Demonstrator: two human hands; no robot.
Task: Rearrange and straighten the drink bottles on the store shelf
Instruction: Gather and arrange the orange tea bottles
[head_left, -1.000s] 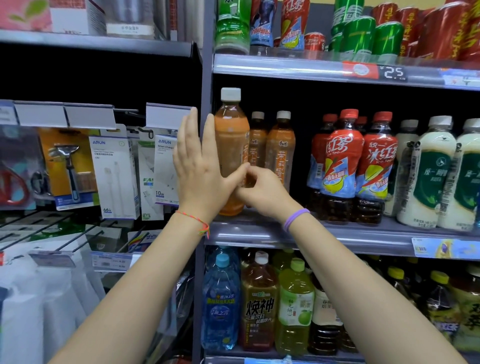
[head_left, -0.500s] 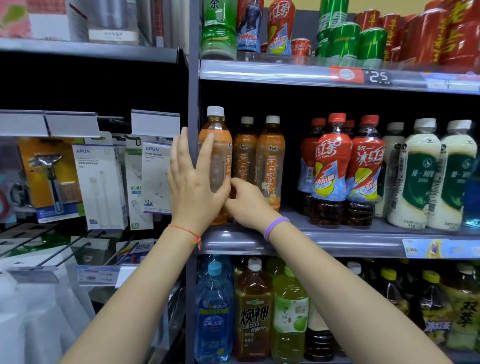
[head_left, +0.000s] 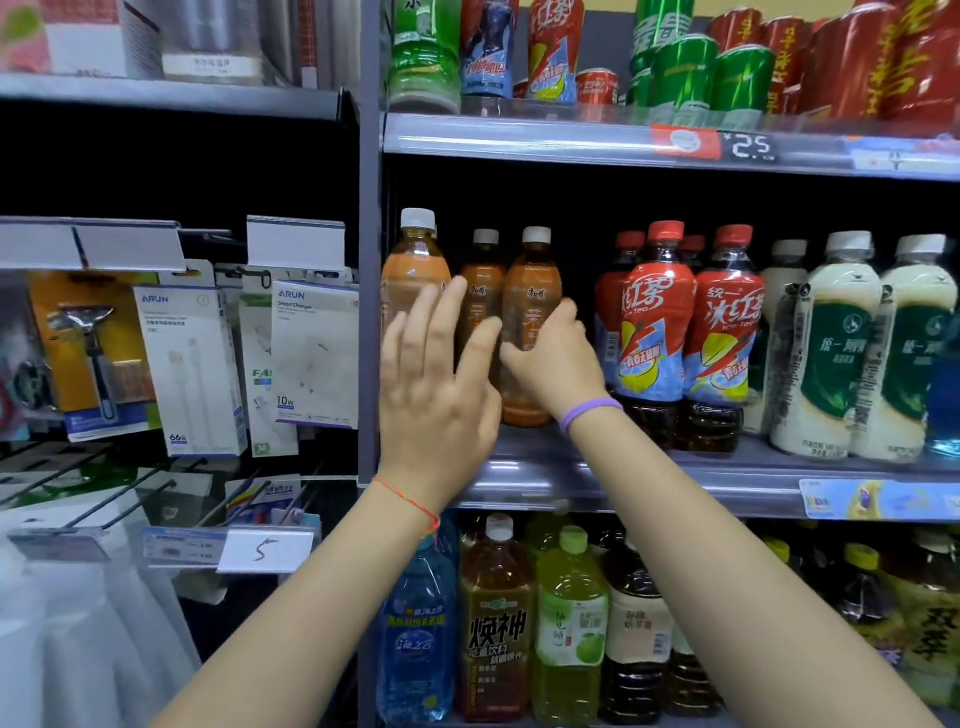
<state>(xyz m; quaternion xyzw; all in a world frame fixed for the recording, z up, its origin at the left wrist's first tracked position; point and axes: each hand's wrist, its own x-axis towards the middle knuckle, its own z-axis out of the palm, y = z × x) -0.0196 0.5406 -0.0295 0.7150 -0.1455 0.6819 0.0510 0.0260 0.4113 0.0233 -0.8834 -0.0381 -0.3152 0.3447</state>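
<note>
Three orange tea bottles with white caps stand at the left end of the middle shelf (head_left: 675, 483): the left bottle (head_left: 415, 260), the middle bottle (head_left: 483, 275) and the right bottle (head_left: 532, 275). My left hand (head_left: 436, 395) hovers with fingers spread in front of the left and middle bottles and holds nothing. My right hand (head_left: 558, 364) wraps its fingers around the right bottle's label. The lower halves of the left and middle bottles are hidden behind my left hand.
Red iced tea bottles (head_left: 660, 322) and white-and-green bottles (head_left: 841, 338) stand to the right. Cans fill the upper shelf (head_left: 519, 137). Large bottles (head_left: 496, 623) stand below. A grey upright post (head_left: 370, 312) borders the left, with hanging charger packs (head_left: 314, 353) beyond it.
The left bottle has gone down onto the shelf and my left hand has let go of it. My right hand has moved right onto the right bottle.
</note>
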